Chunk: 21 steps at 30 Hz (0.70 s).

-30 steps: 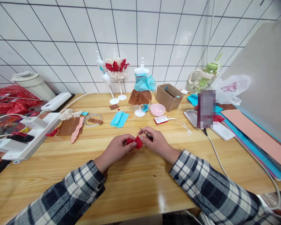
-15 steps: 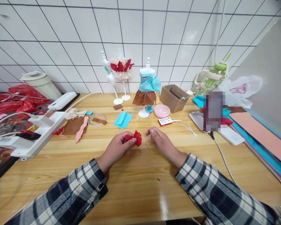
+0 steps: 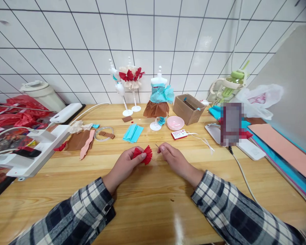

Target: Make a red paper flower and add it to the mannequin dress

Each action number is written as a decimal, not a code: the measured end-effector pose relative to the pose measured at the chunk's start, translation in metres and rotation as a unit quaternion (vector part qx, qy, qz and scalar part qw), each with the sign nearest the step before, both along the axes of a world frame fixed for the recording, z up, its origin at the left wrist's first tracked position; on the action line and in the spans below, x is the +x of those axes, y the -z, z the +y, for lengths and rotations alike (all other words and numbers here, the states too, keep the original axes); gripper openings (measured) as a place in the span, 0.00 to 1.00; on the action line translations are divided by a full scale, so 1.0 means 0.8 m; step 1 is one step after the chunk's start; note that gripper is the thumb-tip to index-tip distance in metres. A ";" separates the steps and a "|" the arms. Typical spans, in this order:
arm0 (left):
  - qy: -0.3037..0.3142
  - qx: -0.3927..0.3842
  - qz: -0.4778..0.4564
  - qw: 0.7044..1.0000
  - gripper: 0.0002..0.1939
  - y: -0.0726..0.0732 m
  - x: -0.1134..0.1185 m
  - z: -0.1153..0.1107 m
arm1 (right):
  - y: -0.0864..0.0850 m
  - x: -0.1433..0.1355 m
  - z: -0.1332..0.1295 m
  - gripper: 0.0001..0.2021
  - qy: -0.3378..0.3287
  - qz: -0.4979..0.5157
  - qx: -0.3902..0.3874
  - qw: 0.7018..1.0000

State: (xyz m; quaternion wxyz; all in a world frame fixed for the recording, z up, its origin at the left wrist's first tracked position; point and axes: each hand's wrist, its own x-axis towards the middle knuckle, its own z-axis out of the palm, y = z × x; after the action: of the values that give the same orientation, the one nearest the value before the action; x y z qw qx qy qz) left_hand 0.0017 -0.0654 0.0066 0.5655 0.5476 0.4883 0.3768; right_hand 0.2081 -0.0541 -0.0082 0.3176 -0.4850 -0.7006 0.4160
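– What is the left hand (image 3: 124,165) holding?
– It is pinching a red, pleated, papery bow (image 3: 148,156) over the pale wooden tabletop (image 3: 148,204).
– The right hand (image 3: 174,158)?
– It is gripping a thin, dark rod (image 3: 157,145) nearby.

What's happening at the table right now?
A person's left hand pinches a fanned, gathered red piece. The right hand, a little apart from it, holds a thin item between the fingertips, too small to identify. Beyond the hands are a folded blue piece and a pink bowl. Behind those stand three small dress forms, the right one in a blue top and brown skirt.
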 end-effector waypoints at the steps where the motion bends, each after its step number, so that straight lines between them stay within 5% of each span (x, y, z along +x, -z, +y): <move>1: -0.002 -0.003 -0.006 1.000 0.13 0.001 0.000 0.000 | 0.001 0.000 0.001 0.19 0.000 -0.009 0.003 1.000; 14: -0.018 -0.047 -0.058 0.997 0.15 0.005 -0.002 0.006 | -0.005 -0.003 -0.005 0.26 -0.061 -0.107 0.009 0.992; 21: -0.031 -0.033 0.008 0.999 0.15 0.006 -0.002 0.008 | 0.001 -0.004 -0.003 0.27 -0.047 -0.113 0.023 0.992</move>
State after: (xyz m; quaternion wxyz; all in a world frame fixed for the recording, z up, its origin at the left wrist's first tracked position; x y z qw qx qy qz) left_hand 0.0004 -0.0588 0.0021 0.5669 0.5165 0.5218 0.3736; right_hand 0.2048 -0.0563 -0.0088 0.2273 -0.4883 -0.7635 0.3564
